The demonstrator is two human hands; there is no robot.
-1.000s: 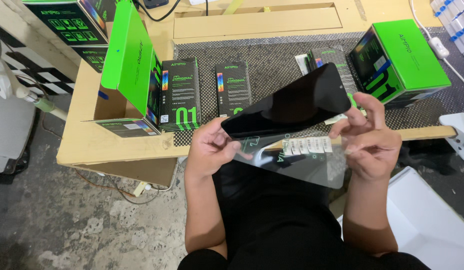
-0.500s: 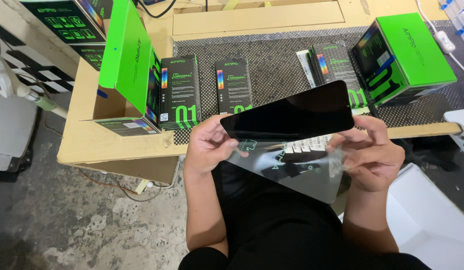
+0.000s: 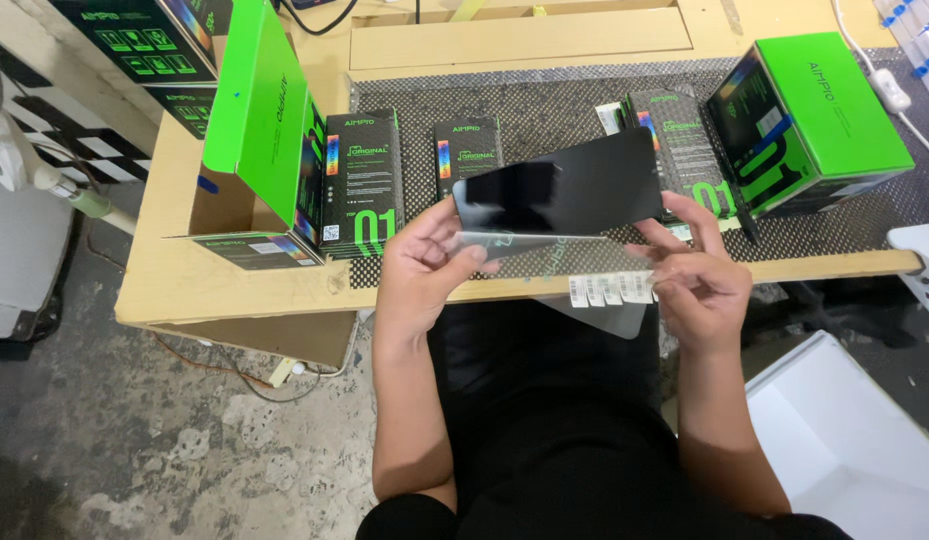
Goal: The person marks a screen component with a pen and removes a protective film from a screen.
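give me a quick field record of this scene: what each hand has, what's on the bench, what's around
left hand: left hand grips the left end of a black glossy screen panel
right hand: right hand holds the panel's right side and a clear plastic sleeve under it
sleeve detail: white barcode stickers on its lower edge
bench: wooden workbench with a dotted black mat
on mat: flat black-and-green packs
boxes: open green carton at left, closed green box at right
floor: white tray at lower right

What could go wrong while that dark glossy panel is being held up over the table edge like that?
The black panel is pinched only at its ends by the left hand and right hand, out past the table edge, so a slip might drop it. The clear film hanging beneath might crease or pick up dust.
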